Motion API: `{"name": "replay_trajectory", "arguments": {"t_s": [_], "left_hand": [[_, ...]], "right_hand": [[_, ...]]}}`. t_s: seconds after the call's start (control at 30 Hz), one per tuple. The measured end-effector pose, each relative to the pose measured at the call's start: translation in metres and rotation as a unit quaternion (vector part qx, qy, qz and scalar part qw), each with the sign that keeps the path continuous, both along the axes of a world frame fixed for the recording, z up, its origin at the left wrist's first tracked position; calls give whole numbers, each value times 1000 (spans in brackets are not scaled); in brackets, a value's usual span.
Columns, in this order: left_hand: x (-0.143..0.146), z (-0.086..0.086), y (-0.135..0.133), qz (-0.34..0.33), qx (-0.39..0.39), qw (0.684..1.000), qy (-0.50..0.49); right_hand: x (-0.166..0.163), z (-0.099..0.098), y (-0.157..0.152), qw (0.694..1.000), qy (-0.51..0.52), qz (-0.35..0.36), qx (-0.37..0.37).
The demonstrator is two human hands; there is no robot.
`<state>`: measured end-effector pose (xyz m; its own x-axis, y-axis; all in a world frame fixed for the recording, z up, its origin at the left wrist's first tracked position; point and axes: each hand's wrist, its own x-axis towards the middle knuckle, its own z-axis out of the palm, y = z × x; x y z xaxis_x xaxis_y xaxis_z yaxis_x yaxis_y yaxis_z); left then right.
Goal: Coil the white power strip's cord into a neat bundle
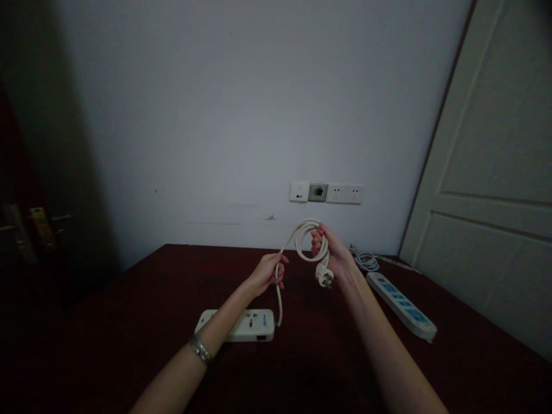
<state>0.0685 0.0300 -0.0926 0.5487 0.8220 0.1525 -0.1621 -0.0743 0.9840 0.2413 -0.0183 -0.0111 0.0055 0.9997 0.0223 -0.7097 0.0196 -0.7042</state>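
My right hand [334, 253] is closed around a small coil of cream cord [304, 231], held above the dark red table [129, 310]. The cord's plug [324, 277] dangles just below that hand. My left hand [268, 272] pinches the same cord a little to the left, where it runs down to a cream power strip [248, 324] lying flat on the table. My left wrist wears a metal bracelet [200, 348].
A second white power strip with blue sockets [401, 305] lies to the right, its grey cord bundled [365, 260] near the wall. Wall outlets [326, 192] sit above the table. A pale door [495, 190] stands at right, a dark door with a handle [38, 227] at left.
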Motion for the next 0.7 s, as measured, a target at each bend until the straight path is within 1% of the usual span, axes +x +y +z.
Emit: {"name": "replay_trajectory", "arguments": {"t_s": [0.07, 0.13, 0.2, 0.23, 0.3, 0.37, 0.5, 0.53, 0.57, 0.7], "left_hand": [[9, -3, -1, 44, 19, 998, 34], [16, -5, -5, 100, 49, 988, 103], [20, -8, -10, 142, 109, 964, 198], [21, -10, -13, 148, 145, 946, 249], [23, -14, -18, 128, 213, 908, 337], [22, -15, -23, 99, 261, 872, 402], [21, -14, -32, 94, 322, 781, 527], [20, -13, -34, 91, 330, 765, 546], [20, -12, -36, 84, 335, 756, 557], [18, -8, -44, 56, 368, 741, 559]], "right_hand": [[-2, -3, 2, 999, -33, -25, 4], [-5, -6, 4, 997, -68, -45, 16], [-8, -9, 6, 993, -96, -54, 35], [-9, -10, 7, 992, -107, -57, 41], [-10, -13, 10, 988, -133, -58, 45], [-10, -17, 13, 984, -162, -52, 47], [-15, -27, 19, 974, -214, -26, 64], [-17, -29, 21, 972, -225, -19, 68], [-19, -31, 21, 969, -236, -14, 72], [-29, -37, 22, 947, -305, 10, 104]]}}
